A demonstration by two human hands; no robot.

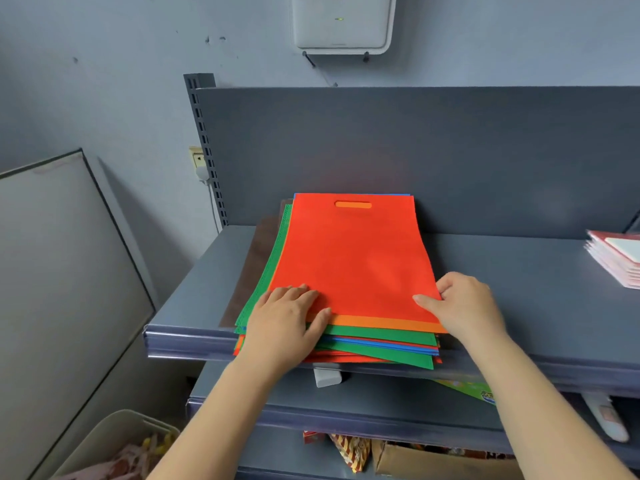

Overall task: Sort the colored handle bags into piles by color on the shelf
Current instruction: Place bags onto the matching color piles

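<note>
Mixed stack of flat handle bags on grey shelf; red bag on top; left hand flat on near-left corner; right hand pinching near-right edge.

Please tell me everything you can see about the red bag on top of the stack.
The red bag is a flat, matte, fabric-like sheet with an oblong handle cutout near its far edge. It lies on top of a mixed stack of colored bags on the gray shelf. The left hand rests on its near left corner; the right hand pinches its near right corner.
</note>
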